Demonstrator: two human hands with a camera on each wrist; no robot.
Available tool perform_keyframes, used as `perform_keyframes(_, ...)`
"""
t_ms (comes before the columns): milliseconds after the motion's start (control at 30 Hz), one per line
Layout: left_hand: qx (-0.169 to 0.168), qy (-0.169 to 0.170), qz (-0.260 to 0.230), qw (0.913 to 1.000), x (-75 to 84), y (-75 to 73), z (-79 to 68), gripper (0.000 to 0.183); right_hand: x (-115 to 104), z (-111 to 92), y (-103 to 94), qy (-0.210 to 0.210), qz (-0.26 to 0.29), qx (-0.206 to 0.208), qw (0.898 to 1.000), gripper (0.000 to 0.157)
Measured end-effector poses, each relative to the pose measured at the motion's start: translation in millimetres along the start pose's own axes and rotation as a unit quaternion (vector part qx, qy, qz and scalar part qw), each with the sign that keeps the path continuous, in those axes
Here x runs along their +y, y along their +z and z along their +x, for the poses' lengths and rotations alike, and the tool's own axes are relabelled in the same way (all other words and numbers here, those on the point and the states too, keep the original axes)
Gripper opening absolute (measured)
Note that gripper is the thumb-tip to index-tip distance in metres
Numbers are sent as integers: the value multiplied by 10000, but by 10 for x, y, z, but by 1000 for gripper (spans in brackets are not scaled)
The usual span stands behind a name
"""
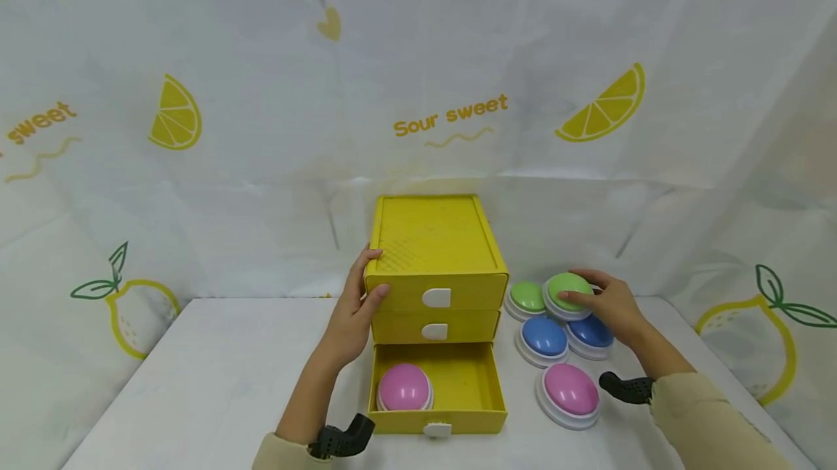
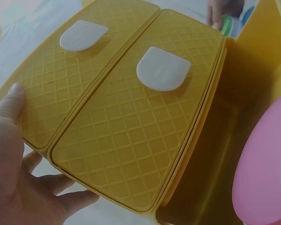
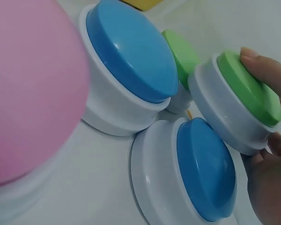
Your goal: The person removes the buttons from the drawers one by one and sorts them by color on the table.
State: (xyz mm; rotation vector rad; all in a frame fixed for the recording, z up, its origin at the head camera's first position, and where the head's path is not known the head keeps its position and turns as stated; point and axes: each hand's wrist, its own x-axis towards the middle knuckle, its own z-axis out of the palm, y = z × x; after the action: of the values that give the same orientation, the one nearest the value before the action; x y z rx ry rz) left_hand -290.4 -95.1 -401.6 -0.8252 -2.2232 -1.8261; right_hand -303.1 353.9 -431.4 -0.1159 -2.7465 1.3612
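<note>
A yellow drawer cabinet (image 1: 434,237) stands mid-table with its bottom drawer (image 1: 464,422) pulled out. Inside that drawer, on the left, lies a pink push button (image 1: 404,387) on a white base. My left hand (image 1: 348,321) holds the cabinet's left side, thumb on the front and fingers along the side, as the left wrist view (image 2: 18,173) also shows. With my right hand (image 1: 613,309) I grip a green push button (image 1: 569,288) by its edges, thumb on the dome. In the right wrist view this green button (image 3: 253,89) is tilted above a blue button (image 3: 207,168).
Right of the cabinet sit another green button (image 1: 527,297), two blue buttons, one (image 1: 545,338) nearer the cabinet and one (image 1: 591,332) partly under my hand, and a pink button (image 1: 571,390) in front. A lemon-print cloth (image 1: 275,165) hangs behind the white table (image 1: 216,383).
</note>
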Motion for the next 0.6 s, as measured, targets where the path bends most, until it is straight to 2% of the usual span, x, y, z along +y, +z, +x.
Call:
perform_keyframes(167, -14, -12, -39, 10000, 1, -2, 2, 49, -16, 38, -34, 340, 249, 260, 9988, 82)
perform_keyframes(300, 5, -51, -52, 10000, 4, -2, -2, 49, 9, 90, -42, 487, 348, 288, 9978, 84)
perform_keyframes(600, -19, -26, -49, 10000, -4, -3, 1, 49, 121, 199, 6, 515, 322, 338, 9976, 87)
